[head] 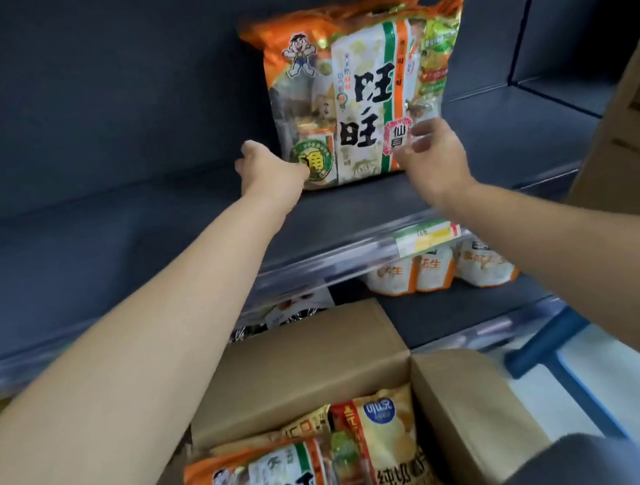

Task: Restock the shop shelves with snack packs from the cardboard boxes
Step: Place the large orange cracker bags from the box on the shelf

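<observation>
Up on the dark shelf (95, 239), the orange rice cracker pack (353, 99) is standing upright, set back from the front lip, with a second pack (332, 5) peeking out just behind its top edge. The left hand (269, 172) is gripping the bottom-left corner, with its fingers curled round it. The right hand (434, 158) is sitting at the bottom-right corner with fingers (424, 129) loosely bent. It's too blurry to tell if they're pinching the film or only touching it.

I'm reading this as the squaring-up step. What I'd be aiming for:

- Working from the bottom corners only, so the crackers inside aren't getting crushed.
- Nudging the base flat onto the shelf and leaning the pack lightly against the one behind, so it isn't flopping forward.
- Facing the print straight out, lined up over the price strip (428, 234).
- Letting go one hand at a time and watching for tipping.

The cardboard box (308, 355) down near the person is showing more packs, so plenty is waiting.
</observation>
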`<state>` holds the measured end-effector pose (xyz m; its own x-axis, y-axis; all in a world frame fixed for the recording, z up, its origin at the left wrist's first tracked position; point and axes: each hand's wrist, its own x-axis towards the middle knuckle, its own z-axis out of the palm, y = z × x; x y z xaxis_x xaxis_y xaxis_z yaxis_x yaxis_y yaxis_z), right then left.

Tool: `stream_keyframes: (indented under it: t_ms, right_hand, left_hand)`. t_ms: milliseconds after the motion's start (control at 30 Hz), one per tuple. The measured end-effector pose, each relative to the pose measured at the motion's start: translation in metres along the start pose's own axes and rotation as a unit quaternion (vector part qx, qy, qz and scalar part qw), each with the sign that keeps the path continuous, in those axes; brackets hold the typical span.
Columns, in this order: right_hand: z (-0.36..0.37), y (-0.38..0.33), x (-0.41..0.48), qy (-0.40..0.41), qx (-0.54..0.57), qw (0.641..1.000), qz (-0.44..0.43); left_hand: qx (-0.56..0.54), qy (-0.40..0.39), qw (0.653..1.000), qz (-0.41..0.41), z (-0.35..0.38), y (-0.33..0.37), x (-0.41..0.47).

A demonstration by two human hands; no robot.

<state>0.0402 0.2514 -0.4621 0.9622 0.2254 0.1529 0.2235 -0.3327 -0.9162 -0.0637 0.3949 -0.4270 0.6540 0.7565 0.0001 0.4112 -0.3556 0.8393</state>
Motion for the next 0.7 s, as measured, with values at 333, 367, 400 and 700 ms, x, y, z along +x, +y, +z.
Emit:
stream_keyframes:
  t_ms: [333, 367, 400, 700]
  right_hand:
    - [0.065, -0.012, -0.136, -0.295, -0.067, 0.952, -0.047]
    - [0.074, -0.003, -0.149, -0.337, -0.101, 0.936, -0.031]
    - [0.081, 0.005, -0.16, -0.377, -0.144, 0.915, -0.012]
    - [0.122, 0.113, -0.234, -0.516, -0.355, 0.754, 0.196]
  left_hand:
    - [0.141, -0.17, 0.974, -0.056, -0.054, -0.095, -0.079]
    - [0.171, -0.198, 0.962, -0.081, -0.057, -0.111, -0.087]
    - [0.206, -0.222, 0.948, -0.101, -0.059, -0.126, -0.096]
    - [0.289, -0.34, 0.833, -0.328, -0.072, -0.238, -0.157]
